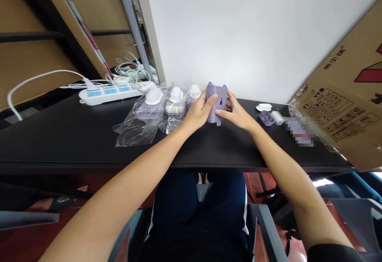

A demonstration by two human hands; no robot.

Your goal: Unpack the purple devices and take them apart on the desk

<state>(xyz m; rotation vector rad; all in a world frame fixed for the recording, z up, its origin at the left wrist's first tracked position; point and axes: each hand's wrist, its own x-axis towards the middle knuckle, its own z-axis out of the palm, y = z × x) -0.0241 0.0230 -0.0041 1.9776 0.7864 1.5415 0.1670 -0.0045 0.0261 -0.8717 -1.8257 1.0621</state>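
Note:
Between both hands, a little above the black table, I hold a purple plastic housing point(217, 105) upright. It has two small loops on top, a cluster of round holes at its left and a dark slot at its right. My left hand point(200, 110) grips its left side, thumb across the front. My right hand point(235, 113) grips the right side with the thumb on the lower front; its other fingers are partly hidden behind. To the right lie a small purple cup-shaped part point(266, 118), a white cylinder point(277, 117) and a white cap point(264, 107).
Several bagged purple-and-white units, one with a white top point(154, 96), stand left of my hands. Behind them lies a white power strip point(110, 92) with cables. A cardboard box point(343, 107) leans at the right. A white panel point(238, 35) rises behind the black table point(74, 134).

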